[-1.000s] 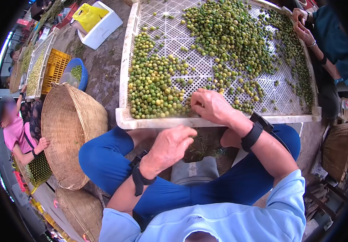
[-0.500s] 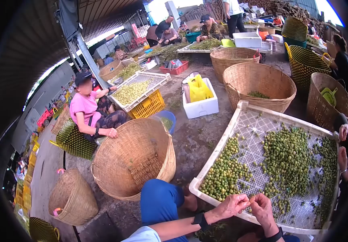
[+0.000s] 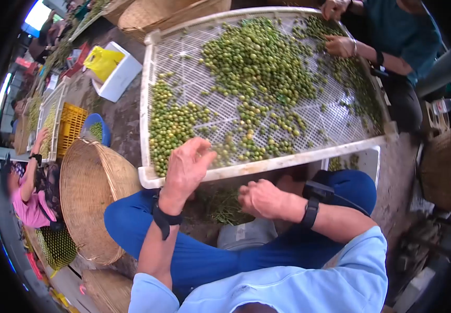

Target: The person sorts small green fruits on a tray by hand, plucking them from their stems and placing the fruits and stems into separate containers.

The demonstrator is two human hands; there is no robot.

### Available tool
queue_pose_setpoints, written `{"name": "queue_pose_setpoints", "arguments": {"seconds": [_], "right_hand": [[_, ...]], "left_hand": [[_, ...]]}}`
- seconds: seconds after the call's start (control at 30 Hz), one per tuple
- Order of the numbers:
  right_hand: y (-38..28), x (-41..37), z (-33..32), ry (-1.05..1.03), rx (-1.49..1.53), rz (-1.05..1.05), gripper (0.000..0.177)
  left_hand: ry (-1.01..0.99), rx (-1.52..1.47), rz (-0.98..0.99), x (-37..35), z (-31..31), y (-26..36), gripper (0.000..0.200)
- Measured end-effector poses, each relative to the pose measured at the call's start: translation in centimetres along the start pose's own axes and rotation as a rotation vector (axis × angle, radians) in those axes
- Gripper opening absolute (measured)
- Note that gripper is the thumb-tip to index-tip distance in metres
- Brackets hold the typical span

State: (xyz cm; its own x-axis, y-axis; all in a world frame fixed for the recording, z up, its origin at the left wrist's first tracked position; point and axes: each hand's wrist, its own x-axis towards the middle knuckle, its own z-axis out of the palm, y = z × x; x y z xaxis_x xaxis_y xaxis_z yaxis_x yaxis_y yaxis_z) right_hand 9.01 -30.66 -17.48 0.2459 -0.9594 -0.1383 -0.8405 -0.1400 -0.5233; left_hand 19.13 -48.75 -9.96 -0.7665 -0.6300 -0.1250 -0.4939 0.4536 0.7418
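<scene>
My left hand point(image 3: 186, 167) is over the near-left rim of a white mesh tray point(image 3: 272, 163), thumb and fingers apart. I see nothing held in it. Blurred green berries point(image 3: 226, 149) show just past its fingertips. Small round green-yellow berries point(image 3: 259, 57) form a heap in the tray, with a looser group point(image 3: 173, 122) at the left. In front of the near rim, above a grey bucket point(image 3: 247, 235) between my knees, my right hand point(image 3: 263, 199) is closed. Whatever its curled fingers may hold is hidden. Green stems point(image 3: 224, 206) lie beyond the bucket.
Across the tray a co-worker's hands point(image 3: 340, 46) are among smaller berries. A wicker basket point(image 3: 92, 193) stands left of my knee. Further left are a blue basin point(image 3: 96, 129), a white foam box point(image 3: 121, 73) and another person in pink point(image 3: 35, 203). A white container point(image 3: 369, 161) sits under the tray.
My hands were together at the tray's near rim, fingertips meeting. Now they are apart, left over the tray, right nearer my body. The view has turned right and down.
</scene>
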Motion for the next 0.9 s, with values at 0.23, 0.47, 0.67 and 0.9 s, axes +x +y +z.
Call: {"name": "queue_pose_setpoints", "arguments": {"seconds": [0.23, 0.47, 0.67, 0.9], "right_hand": [[2.7, -0.5, -6.0, 0.188, 0.112, 0.196, 0.017], [9.7, -1.1, -6.7, 0.521, -0.078, 0.566, 0.005], [8.9, -0.8, -6.5, 0.291, 0.001, 0.424, 0.013], [9.2, 0.1, -5.7, 0.27, -0.013, 0.348, 0.008]], "left_hand": [[-0.055, 0.065, 0.323, 5.0, 6.5, -0.9, 0.013], [-0.144, 0.247, 0.358, 5.4, 8.7, -0.6, 0.015], [-0.068, 0.549, 0.142, 4.5, 5.0, -2.6, 0.019], [-0.024, 0.22, 0.198, 4.8, 4.4, -2.2, 0.015]]}}
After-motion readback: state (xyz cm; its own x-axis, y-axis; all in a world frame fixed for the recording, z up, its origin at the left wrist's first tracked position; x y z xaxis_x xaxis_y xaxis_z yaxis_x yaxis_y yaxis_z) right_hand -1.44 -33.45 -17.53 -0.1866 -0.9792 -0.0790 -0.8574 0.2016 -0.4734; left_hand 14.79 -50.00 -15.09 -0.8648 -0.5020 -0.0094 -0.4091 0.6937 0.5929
